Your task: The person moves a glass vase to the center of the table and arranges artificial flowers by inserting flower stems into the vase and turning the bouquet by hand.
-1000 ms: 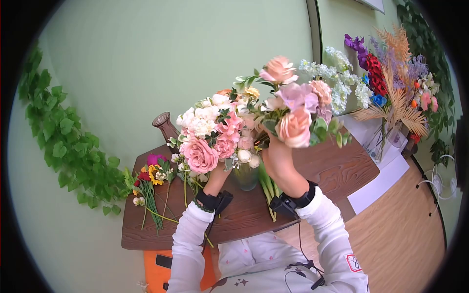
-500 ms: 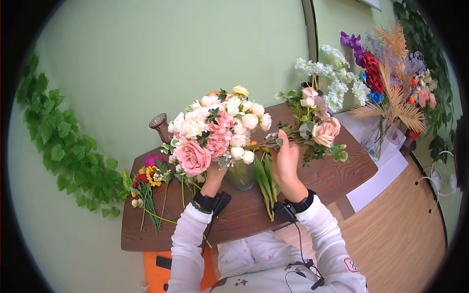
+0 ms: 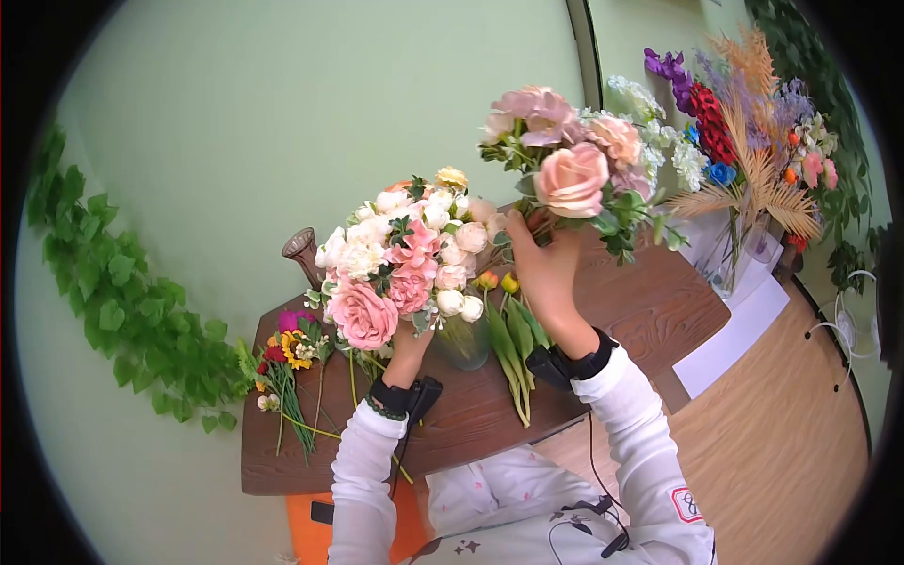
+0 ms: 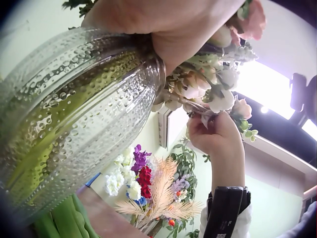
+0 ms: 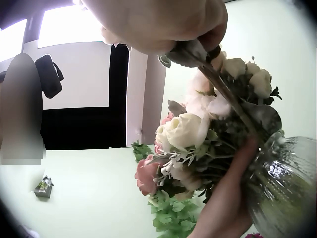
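My left hand (image 3: 409, 348) grips the stems of a full bouquet (image 3: 395, 259) of white and pink artificial flowers at the mouth of a clear, ribbed glass vase (image 3: 463, 347). In the left wrist view, this vase (image 4: 94, 109) fills the left side, dimpled, with green stems inside. My right hand (image 3: 546, 278) pinches the stems of a pink rose bunch (image 3: 574, 179), held up to the right of the bouquet. In the right wrist view, its thin stem (image 5: 228, 94) slants down toward the vase mouth, beside the left hand (image 5: 228, 203).
Tulips (image 3: 511, 353) lie on the dark wooden table (image 3: 650, 311) right of the vase. Loose flowers (image 3: 292, 350) are spread at the left. A brown glass vase (image 3: 301, 250) stands behind the bouquet. Further right, another glass vase (image 3: 725, 259) holds bright flowers and dried leaves.
The right hand first lowered the pink rose bunch out to the right, its stems level, then lifted it upright again beside the bouquet. The left hand stays at the vase mouth.
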`<control>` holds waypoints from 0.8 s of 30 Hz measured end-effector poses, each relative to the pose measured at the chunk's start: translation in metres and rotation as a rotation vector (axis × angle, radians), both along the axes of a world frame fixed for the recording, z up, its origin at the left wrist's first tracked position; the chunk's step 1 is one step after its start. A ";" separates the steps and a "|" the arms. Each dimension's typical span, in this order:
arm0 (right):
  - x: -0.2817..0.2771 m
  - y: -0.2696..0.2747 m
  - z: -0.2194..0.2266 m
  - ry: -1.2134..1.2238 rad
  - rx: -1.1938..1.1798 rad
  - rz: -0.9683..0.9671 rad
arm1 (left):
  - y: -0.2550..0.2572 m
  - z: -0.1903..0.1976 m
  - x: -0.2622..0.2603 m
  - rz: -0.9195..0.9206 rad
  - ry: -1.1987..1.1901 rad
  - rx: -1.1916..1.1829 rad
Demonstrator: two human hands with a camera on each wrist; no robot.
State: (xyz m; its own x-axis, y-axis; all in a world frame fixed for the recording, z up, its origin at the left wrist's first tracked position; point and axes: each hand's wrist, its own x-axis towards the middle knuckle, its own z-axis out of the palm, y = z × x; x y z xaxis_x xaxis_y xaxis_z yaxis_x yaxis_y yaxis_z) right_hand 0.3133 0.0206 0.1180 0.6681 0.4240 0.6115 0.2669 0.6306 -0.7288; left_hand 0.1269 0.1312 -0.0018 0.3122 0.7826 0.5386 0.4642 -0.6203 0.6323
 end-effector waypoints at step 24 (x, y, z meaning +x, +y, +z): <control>-0.009 0.030 -0.029 0.488 0.114 0.225 | -0.008 -0.001 -0.003 -0.098 -0.194 0.012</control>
